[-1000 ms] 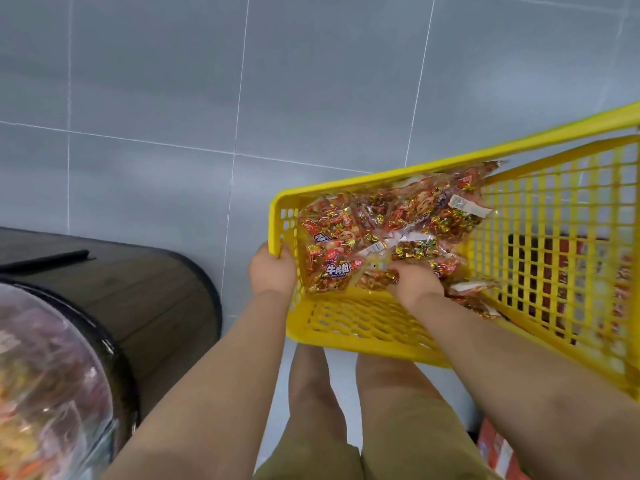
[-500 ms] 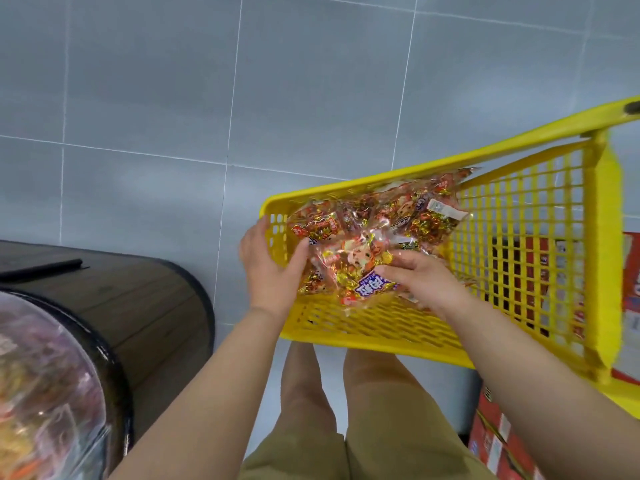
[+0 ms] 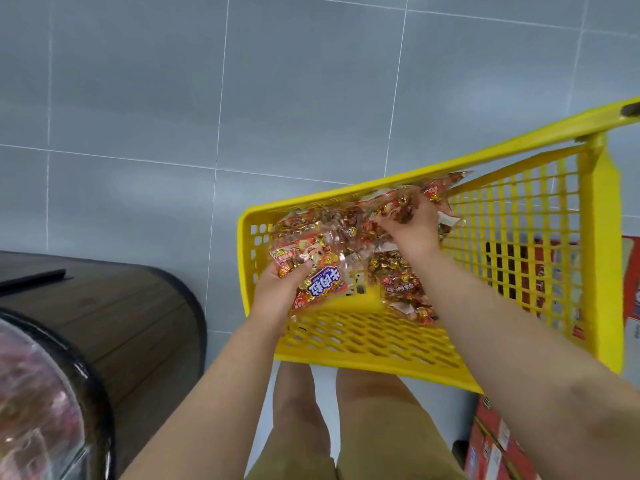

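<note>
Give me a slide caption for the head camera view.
Left hand holds a candy bag while right hand grips a second bag inside the yellow basket.

The yellow basket is in front of me, tipped so I can look right into it. Its floor and walls are full of little holes. Bags of shiny wrapped sweets are inside. A long bag leans along the far wall, and my right hand grips it. A third bag lies on the basket floor, under my right arm. My left hand holds the bag with blue letters close to the left wall. Under it all is the grey tiled floor. A round dark wooden stand sits on it at the left. Red boxes sit on it at the right.
</note>
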A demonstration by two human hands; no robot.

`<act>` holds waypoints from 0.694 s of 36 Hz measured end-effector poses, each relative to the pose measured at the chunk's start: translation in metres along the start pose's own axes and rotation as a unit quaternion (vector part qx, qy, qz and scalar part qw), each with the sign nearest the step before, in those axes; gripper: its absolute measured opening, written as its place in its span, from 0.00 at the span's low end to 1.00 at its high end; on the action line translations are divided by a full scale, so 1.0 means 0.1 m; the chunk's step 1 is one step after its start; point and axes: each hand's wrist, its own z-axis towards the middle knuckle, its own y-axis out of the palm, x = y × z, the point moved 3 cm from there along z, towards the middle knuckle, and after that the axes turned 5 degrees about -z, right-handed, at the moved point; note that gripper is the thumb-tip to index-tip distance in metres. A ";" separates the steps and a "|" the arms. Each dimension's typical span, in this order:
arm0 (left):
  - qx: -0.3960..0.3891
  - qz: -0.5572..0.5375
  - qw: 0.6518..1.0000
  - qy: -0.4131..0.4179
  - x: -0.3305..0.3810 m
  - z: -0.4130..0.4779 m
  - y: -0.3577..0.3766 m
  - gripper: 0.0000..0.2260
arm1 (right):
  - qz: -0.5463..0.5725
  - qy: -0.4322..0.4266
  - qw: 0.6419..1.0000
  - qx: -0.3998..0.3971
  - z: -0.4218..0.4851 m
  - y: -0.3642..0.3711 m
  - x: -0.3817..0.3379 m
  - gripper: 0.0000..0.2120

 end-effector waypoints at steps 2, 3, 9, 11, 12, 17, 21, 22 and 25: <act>0.016 0.010 1.000 -0.006 -0.03 0.03 -0.03 0.09 | -0.062 0.006 0.998 -0.027 0.13 0.07 0.06 0.41; 0.020 0.014 1.000 -0.008 -0.04 0.04 -0.05 0.08 | -0.086 0.015 0.996 -0.036 0.17 0.11 0.10 0.45; 0.029 0.036 0.999 -0.004 -0.05 0.07 -0.10 0.09 | -0.029 0.061 0.996 -0.061 0.22 0.36 0.23 0.59; 0.030 0.045 0.999 -0.003 -0.04 0.07 -0.11 0.09 | -0.016 0.089 0.990 -0.105 0.18 0.46 0.28 0.54; 0.030 0.051 0.998 -0.001 -0.04 0.07 -0.11 0.09 | -0.055 0.084 0.987 -0.123 0.15 0.51 0.29 0.49; 0.031 0.082 0.996 0.013 -0.01 0.08 -0.12 0.12 | -0.291 0.051 0.945 -0.138 -0.05 0.76 0.25 0.49; 0.033 0.079 0.996 0.011 -0.01 0.06 -0.15 0.14 | -0.283 0.116 0.936 -0.173 -0.13 0.80 0.38 0.46; 0.036 0.080 0.996 0.013 -0.01 0.06 -0.16 0.14 | -0.261 0.122 0.940 -0.184 -0.13 0.79 0.43 0.43; 0.040 0.087 0.995 0.018 0.00 0.05 -0.19 0.13 | -0.227 0.096 0.949 -0.197 -0.15 0.69 0.54 0.32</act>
